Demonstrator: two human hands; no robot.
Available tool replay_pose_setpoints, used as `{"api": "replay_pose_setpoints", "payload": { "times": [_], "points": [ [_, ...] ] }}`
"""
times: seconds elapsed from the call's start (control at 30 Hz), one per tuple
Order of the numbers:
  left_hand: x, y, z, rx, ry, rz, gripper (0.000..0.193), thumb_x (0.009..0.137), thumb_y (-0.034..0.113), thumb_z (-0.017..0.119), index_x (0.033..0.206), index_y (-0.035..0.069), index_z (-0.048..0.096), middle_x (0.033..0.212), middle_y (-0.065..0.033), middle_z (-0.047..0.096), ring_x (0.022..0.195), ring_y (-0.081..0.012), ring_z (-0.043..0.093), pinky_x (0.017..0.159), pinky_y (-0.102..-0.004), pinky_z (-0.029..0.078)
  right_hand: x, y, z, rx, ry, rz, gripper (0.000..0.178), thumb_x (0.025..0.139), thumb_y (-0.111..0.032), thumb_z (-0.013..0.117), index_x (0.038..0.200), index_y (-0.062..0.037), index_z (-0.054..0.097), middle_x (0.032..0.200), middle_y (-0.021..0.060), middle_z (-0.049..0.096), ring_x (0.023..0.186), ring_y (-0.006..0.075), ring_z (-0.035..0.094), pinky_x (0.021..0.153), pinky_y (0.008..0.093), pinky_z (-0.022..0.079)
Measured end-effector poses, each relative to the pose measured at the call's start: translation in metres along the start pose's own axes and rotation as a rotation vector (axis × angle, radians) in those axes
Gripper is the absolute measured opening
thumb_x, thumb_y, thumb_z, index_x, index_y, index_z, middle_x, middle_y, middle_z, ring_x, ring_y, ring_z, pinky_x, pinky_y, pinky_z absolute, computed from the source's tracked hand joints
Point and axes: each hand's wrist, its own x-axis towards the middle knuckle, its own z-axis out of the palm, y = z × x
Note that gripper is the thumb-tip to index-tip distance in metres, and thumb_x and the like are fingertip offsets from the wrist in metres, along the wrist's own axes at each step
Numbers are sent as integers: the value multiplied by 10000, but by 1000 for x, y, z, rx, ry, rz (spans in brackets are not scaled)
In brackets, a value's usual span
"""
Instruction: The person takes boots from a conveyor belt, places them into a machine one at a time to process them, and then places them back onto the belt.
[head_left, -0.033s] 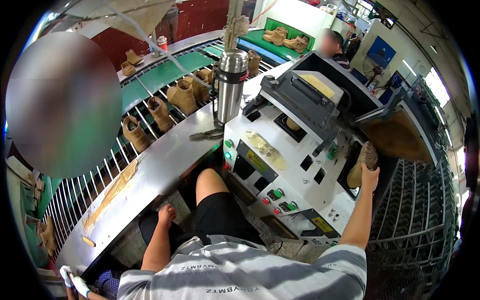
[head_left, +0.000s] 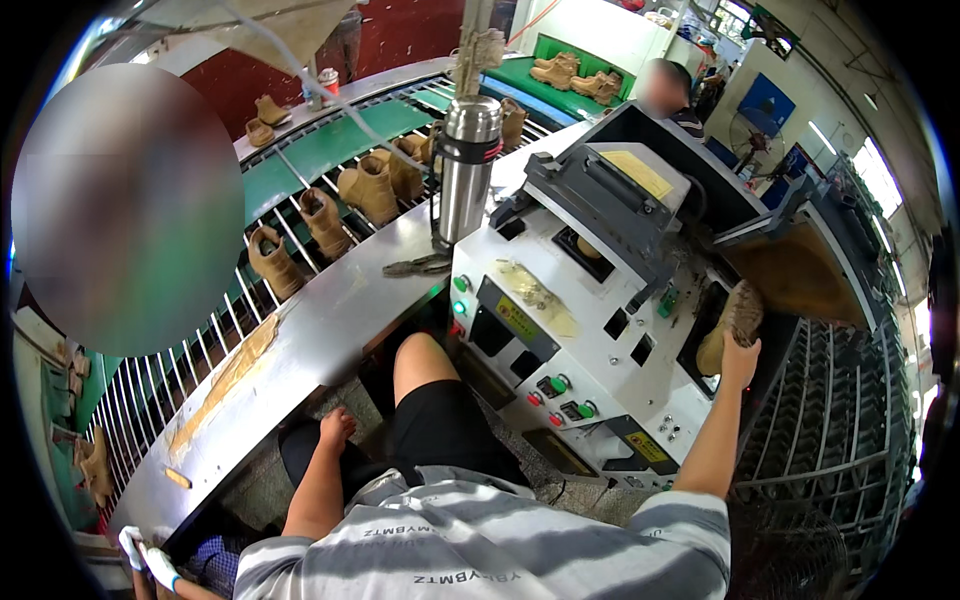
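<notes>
My right hand [head_left: 740, 364] grips a tan work boot [head_left: 712, 347] by its dark, rough sole end. That boot lies tilted in the right-hand opening of a white and grey machine [head_left: 592, 330], under a raised lid with a brown inner face [head_left: 792, 264]. Over my lap, beside my thigh, my left hand [head_left: 337, 428] is loosely closed; nothing shows in it. Another shoe shows only in part in the machine's other opening [head_left: 583, 256], beneath a grey hinged cover [head_left: 600, 215].
Several tan boots [head_left: 323, 224] stand on a roller conveyor left of the metal ledge [head_left: 330, 320]. A steel flask [head_left: 466, 180] and a dark tool [head_left: 417, 266] rest on that ledge. One person [head_left: 665, 95] is behind the machine; gloved hands [head_left: 150, 560] show at lower left.
The view has shifted very slightly. My right hand keeps hold of the boot, which seems tipped a little differently; the left hand stays over my lap.
</notes>
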Motion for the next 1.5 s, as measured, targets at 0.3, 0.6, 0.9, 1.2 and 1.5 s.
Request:
{"api": "replay_pose_setpoints", "payload": {
  "times": [0.3, 0.6, 0.9, 1.2, 1.5],
  "points": [
    [5, -25, -11, -139, -435, 85, 155, 914, 179, 570, 991, 57, 627, 742, -18, 584, 618, -131, 545, 574, -273, 455, -129, 44, 33, 357, 390, -208, 864, 652, -296, 847, 1277, 120, 418, 1272, 257, 528, 1131, 395, 545, 970, 474, 453],
    [-161, 97, 133, 146, -924, 270, 498, 956, 240, 571, 1402, 66, 433, 1239, -72, 587, 1108, -159, 571, 939, -306, 458, -288, -42, 58, 895, -509, -363, 594, 773, -309, 791, 1159, 89, 576, 1237, 157, 586, 1067, 259, 582, 937, 371, 464],
    [-161, 182, 3, -1031, -639, 354, 846, 721, 370, 709, 1399, 0, 365, 1355, -218, 490, 1203, -380, 522, 1028, -512, 433, -485, -241, 18, 783, -1525, -1226, 427, 789, -245, 765, 1099, 19, 635, 1042, 116, 642, 960, 208, 622, 844, 302, 483],
    [-19, 326, -143, -460, 242, 821, 445, 807, 125, 666, 1206, -14, 527, 1140, -133, 626, 1032, -249, 613, 907, -385, 490, -530, -232, 124, 666, -1660, -1086, 235, 795, -74, 714, 1015, -6, 666, 901, 56, 662, 789, 134, 633, 737, 249, 511],
    [76, 322, -109, 201, 618, 1060, 705, 715, 130, 797, 1302, -10, 433, 1211, -137, 579, 1141, -238, 560, 971, -348, 437, -601, -301, 255, 399, -1388, -1165, 208, 818, -248, 678, 905, -59, 675, 747, 97, 676, 704, 258, 653, 657, 359, 514]
  ]
}}
